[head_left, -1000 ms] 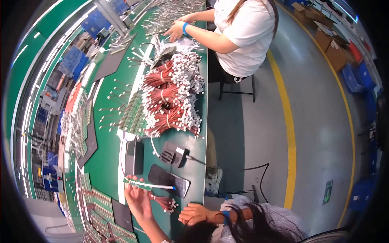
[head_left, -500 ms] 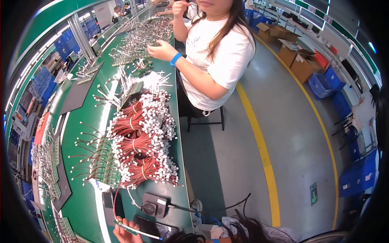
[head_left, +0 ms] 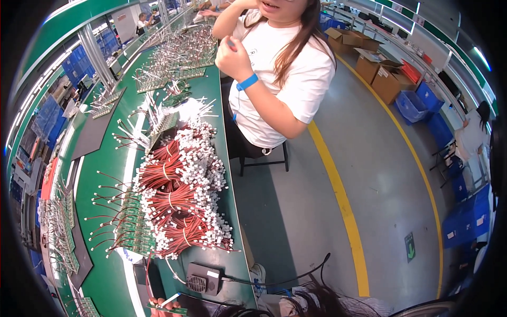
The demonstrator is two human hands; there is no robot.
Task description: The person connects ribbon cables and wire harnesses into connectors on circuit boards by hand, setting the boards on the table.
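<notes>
At the bottom edge, my left hand (head_left: 158, 305) shows only in part, its fingers closed on a small green circuit board (head_left: 171, 310). A red wire (head_left: 148, 272) runs up from near the fingers. Across them lies a thin white piece with a blue tip (head_left: 171, 299), perhaps a sleeved lead; its kind is unclear. Just beyond the hand sits a black box with a round grille (head_left: 203, 278). Bundles of red wires with white connectors (head_left: 182, 203) are piled farther off. My right hand is out of view.
Wired circuit boards (head_left: 132, 224) stand left of the bundles, with more boards (head_left: 66, 232) on a dark mat. Across the bench's far end, a seated co-worker in a white shirt (head_left: 296, 63) holds something small. A black cable (head_left: 285, 280) hangs past the bench edge. Cartons (head_left: 388, 79) stand on the right.
My left hand has dropped lower in the picture, and the board and white piece have turned. The co-worker's hand has risen off the bench. The view has shifted slightly.
</notes>
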